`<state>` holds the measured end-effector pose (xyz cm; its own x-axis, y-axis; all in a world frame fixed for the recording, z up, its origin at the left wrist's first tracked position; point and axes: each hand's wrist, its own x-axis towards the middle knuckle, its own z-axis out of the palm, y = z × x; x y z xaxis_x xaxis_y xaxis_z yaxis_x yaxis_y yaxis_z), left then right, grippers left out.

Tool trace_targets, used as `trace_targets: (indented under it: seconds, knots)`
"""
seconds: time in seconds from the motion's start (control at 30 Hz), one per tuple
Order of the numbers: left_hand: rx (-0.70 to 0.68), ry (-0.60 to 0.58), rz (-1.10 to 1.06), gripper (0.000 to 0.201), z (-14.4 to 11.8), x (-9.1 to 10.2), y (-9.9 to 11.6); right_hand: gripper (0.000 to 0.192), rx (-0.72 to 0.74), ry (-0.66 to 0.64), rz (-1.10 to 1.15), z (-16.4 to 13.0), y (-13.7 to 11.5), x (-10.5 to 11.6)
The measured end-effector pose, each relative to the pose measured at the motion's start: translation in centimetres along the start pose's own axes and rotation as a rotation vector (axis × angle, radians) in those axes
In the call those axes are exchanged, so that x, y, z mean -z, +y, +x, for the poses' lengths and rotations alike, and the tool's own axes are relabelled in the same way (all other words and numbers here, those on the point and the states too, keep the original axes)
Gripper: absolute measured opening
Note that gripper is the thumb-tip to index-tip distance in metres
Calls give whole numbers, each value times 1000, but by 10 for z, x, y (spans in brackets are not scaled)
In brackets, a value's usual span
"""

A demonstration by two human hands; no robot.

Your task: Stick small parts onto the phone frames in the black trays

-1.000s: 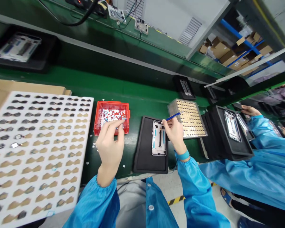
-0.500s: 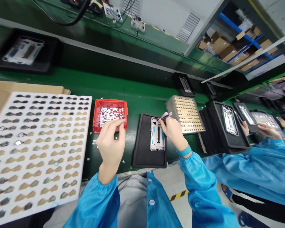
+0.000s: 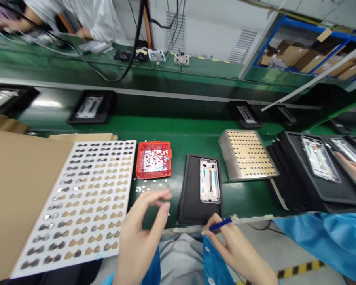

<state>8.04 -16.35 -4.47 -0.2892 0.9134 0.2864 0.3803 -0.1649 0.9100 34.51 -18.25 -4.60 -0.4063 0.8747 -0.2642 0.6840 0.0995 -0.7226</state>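
Observation:
My left hand (image 3: 144,233) hovers in front of the red bin (image 3: 139,160), thumb and fingers apart, and nothing shows between them. At the near edge of the bench, my right hand (image 3: 230,241) is closed around a slim blue pen-like tool (image 3: 221,224). Just beyond that hand lies a black foam tray (image 3: 191,190), with a silver phone frame (image 3: 206,190) set in its right part. Blue strips and a dark flex cable (image 3: 211,180) are visible on the frame. Small white pieces (image 3: 156,159) fill the red bin, and a few lie scattered in front of it.
A white sheet (image 3: 101,182) with rows of dark and tan bow-shaped parts stands left. Right of the tray is a stack of clear trays (image 3: 249,152) with tan contents. Black trays with phone frames line the belt behind. A co-worker's hand (image 3: 354,168) is far right.
My right hand has drawn back from the phone frame toward me, still with the blue tool. My left hand has moved nearer me and its fingers have spread. The camera view has shifted.

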Motion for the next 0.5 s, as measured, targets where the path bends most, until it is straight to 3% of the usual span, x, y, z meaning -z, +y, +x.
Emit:
trace_targets:
  seconds: [0.13,0.23,0.3,0.37,0.47,0.5]
  knots:
    - [230,-152,-199,14,-1,46,5,23,51,79,-66,16,17,4]
    - [514,-184,-390,32,28,69,-2,22,141,91,-135,47,30,16]
    - [570,-174,-443,38,66,75,-11,22,199,137,-208,73,35,24]
    - [487,-82,-350,38,117,78,-26,23,265,207,-286,101,40,30]
    - [373,83,194,23,199,85,-55,24,359,301,-390,143,49,39]
    - [359,130,288,18,224,90,-63,25,374,327,-410,156,53,41]
